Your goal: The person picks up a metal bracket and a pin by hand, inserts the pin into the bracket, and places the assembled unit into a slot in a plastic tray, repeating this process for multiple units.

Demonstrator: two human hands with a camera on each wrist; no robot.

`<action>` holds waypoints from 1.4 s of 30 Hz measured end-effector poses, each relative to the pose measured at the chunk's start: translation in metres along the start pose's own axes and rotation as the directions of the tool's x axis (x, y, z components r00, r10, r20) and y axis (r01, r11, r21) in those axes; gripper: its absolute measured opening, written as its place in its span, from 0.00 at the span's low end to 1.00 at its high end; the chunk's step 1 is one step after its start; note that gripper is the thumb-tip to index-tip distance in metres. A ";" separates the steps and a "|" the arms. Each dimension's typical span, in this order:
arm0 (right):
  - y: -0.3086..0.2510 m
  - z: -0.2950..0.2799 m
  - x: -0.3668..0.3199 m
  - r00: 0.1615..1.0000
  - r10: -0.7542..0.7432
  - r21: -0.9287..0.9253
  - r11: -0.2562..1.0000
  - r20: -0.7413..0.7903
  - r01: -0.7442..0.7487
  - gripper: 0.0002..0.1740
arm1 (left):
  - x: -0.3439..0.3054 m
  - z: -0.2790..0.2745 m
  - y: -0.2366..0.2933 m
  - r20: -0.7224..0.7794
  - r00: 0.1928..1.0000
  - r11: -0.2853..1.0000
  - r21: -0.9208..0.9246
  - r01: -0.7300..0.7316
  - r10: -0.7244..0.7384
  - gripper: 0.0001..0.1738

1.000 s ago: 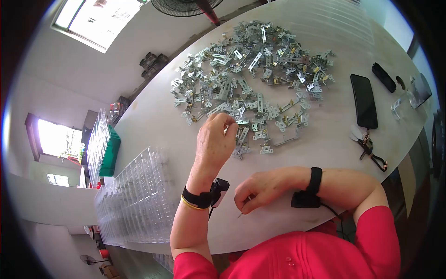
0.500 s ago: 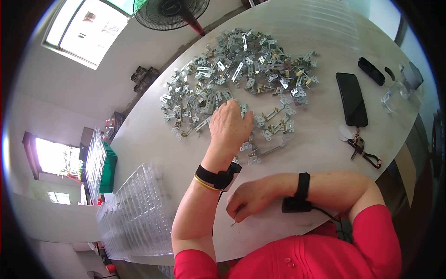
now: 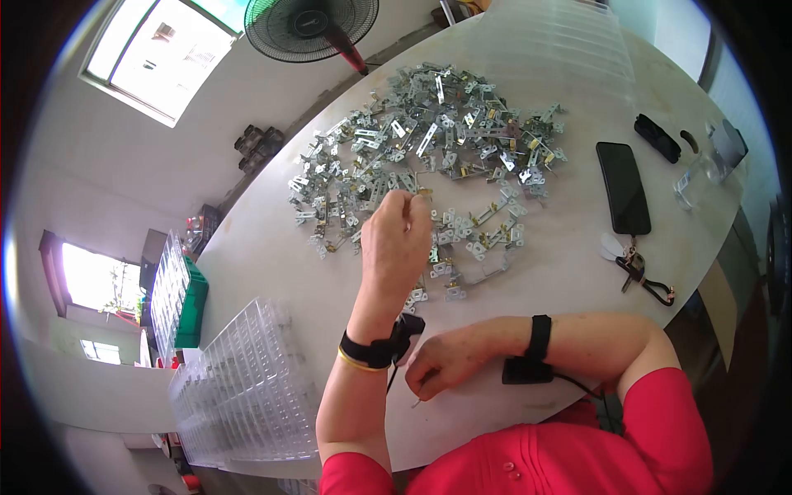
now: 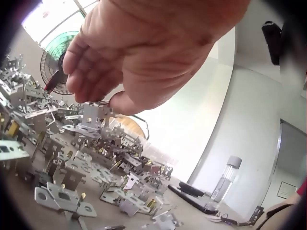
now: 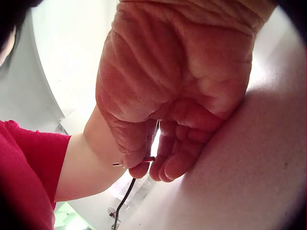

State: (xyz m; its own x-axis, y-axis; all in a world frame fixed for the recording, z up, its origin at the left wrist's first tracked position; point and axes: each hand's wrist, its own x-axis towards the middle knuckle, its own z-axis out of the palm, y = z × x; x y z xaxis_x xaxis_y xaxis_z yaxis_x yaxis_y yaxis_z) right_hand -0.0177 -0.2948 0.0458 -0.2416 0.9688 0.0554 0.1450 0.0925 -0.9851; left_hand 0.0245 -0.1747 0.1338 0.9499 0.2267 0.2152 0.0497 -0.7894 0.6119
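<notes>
The left hand is at the near side of a heap of small metal brackets, many with brass-coloured parts. In the left wrist view its thumb and fingertips pinch a silvery sheet-metal bracket, with a thin bent wire reaching out beside it. More brackets lie close below that hand. Nearer the body, the right hand rests low over the table, fingers curled. Between its thumb and forefinger it pinches a thin short pin, whose end pokes out past the thumb; the middle is hidden.
Clear ribbed plastic trays stand at the left table edge, with a green crate beyond. A black phone, keys, a dark case and a clear bottle lie at the right. Another clear tray is at the back.
The left hand reached further into the heap, then drew back a little with a bracket between its fingers. The right hand stays nearly in place with the pin. The head view has shifted slightly.
</notes>
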 end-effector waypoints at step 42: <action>-0.038 -0.047 -0.013 0.509 0.206 0.250 0.968 -0.836 0.019 0.07 | -0.087 0.000 -0.091 -0.077 0.970 0.727 -0.676 0.120 -0.232 0.13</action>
State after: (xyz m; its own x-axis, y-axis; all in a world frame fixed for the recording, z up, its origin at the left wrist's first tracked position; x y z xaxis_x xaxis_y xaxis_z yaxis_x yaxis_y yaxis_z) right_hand 0.0247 -0.3004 0.0896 0.7088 0.7044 -0.0384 -0.1037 0.0502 -0.9933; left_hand -0.0630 -0.1230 0.0596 0.8858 0.4468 0.1255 -0.0583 -0.1612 0.9852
